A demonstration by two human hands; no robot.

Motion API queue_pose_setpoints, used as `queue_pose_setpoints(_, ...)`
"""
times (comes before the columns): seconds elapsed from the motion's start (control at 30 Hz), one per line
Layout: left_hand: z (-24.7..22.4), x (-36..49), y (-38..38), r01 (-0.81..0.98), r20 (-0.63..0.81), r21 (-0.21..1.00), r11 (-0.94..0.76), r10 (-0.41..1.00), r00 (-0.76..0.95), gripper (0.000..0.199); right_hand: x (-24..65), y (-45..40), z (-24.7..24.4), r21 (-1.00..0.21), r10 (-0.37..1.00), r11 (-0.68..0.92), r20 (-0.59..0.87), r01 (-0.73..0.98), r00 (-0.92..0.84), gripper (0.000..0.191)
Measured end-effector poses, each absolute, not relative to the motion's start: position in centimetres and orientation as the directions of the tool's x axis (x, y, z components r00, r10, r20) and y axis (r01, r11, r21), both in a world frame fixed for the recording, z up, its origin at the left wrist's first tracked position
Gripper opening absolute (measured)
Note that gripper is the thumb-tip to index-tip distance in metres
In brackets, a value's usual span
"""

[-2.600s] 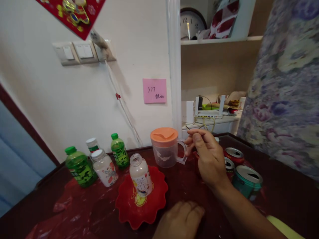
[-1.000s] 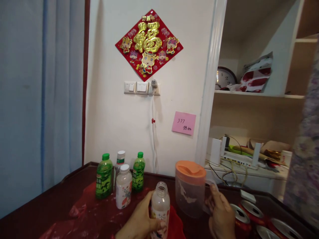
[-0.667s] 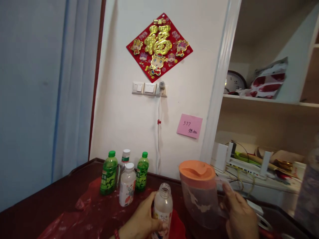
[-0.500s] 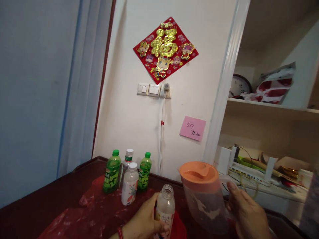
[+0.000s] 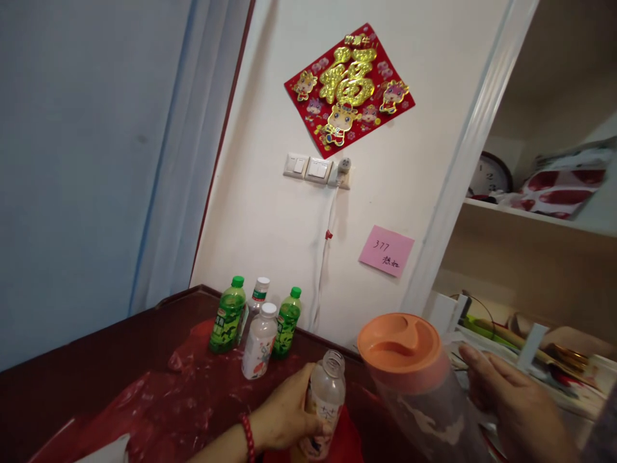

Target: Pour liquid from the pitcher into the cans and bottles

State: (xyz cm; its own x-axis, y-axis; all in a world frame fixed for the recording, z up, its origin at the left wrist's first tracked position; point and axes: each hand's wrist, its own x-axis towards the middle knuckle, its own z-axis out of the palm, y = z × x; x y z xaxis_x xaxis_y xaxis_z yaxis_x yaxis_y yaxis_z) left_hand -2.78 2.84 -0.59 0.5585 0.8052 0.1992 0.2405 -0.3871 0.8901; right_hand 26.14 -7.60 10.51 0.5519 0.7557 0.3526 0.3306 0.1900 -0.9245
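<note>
My left hand, with a red bead bracelet at the wrist, is wrapped round an uncapped clear bottle with a printed label. The bottle stands nearly upright over something red, its mouth facing up. To its right, my right hand grips the handle of a clear plastic pitcher with an orange lid. The pitcher leans left, its lid edge close to the bottle's mouth but apart from it. I cannot make out any stream between them.
Behind my left hand stand two green bottles, a white-capped bottle with a flowered label and another white-capped bottle. Red plastic film covers part of the dark table. Shelves with clutter are at the right.
The pitcher has tilted further to the left, and my right hand has turned with it. My view has swung left and tipped. My left hand keeps hold of the bottle.
</note>
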Motion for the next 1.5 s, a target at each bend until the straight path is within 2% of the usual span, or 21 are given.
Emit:
queue_pose_setpoints(0.17, -0.4, -2.9, 2.7, 0.254, 0.19, 0.887, -0.385, 0.808, 0.558, 0.065, 26.3, -7.6, 11.5, -0.841, 0.749, 0.176, 0.452, 0.512, 0.485, 0.068)
queue_pose_setpoints(0.3, -0.3, -2.9, 2.4, 0.275, 0.179, 0.882, -0.382, 0.813, 0.554, 0.067, 26.1, -7.3, 12.2, -0.841, 0.772, 0.134, 0.42, 0.524, 0.478, 0.067)
queue_pose_setpoints(0.47, -0.5, -2.9, 2.5, 0.313, 0.161, 0.874, -0.373, 0.828, 0.537, 0.067, 25.8, -6.9, 13.1, -0.773, 0.79, 0.121, 0.455, 0.623, 0.412, 0.066)
queue_pose_setpoints(0.6, -0.9, -2.8, 2.7, 0.322, 0.154, 0.872, -0.368, 0.831, 0.535, 0.065, 26.5, -6.1, 13.5, -0.775, 0.794, 0.124, 0.452, 0.619, 0.407, 0.067)
queue_pose_setpoints(0.9, -0.6, -2.8, 2.5, 0.348, 0.129, 0.868, -0.354, 0.838, 0.531, 0.067, 25.9, -5.1, 14.8, -0.679, 0.789, 0.14, 0.516, 0.72, 0.334, 0.072)
queue_pose_setpoints(1.27, -0.3, -3.0, 2.3, 0.35, 0.108, 0.873, -0.339, 0.835, 0.539, 0.064, 23.9, -5.6, 16.6, -0.688, 0.814, 0.131, 0.486, 0.714, 0.318, 0.067)
queue_pose_setpoints(1.5, -0.2, -3.1, 2.3, 0.352, 0.109, 0.87, -0.344, 0.832, 0.544, 0.062, 24.9, -4.9, 16.3, -0.618, 0.776, 0.184, 0.569, 0.765, 0.272, 0.067)
